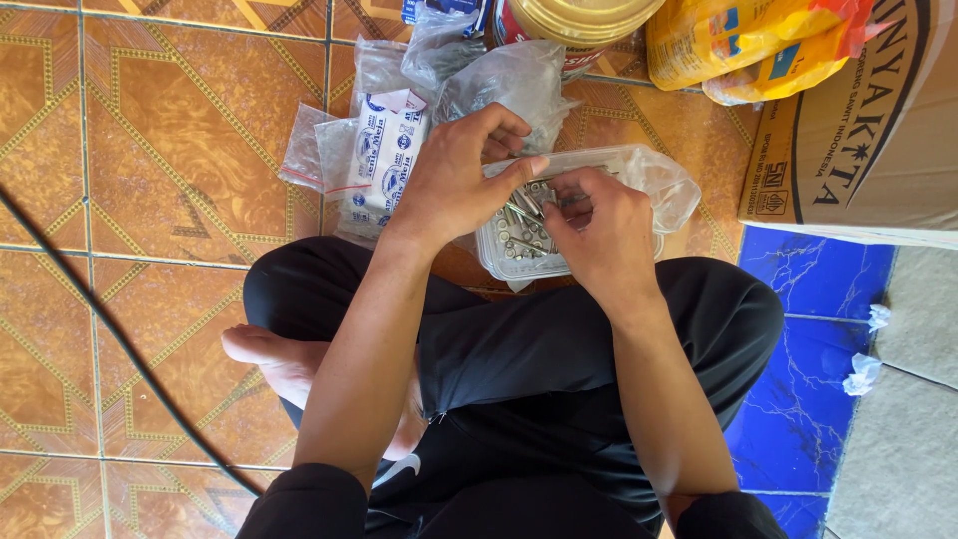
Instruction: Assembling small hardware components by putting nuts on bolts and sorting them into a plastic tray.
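A clear, shallow plastic tub full of small silvery metal screws lies on the tiled floor just in front of the person's crossed legs, partly wrapped in a thin clear plastic bag. The right hand is curled over the tub, its fingers bent and bunched down among the screws, seemingly pinching one, though what exactly is between the fingertips cannot be told. The left hand reaches in from the other side, fingers nearly closed, thumb and forefinger pressed together at the tub's far rim on something small and hidden. Just beside the left hand lie flat clear zip bags with blue-and-white printed labels, and behind them crumpled clear bags. Further back stand a round gold-lidded tin and a yellow plastic packet; a brown cardboard box sits to the right.
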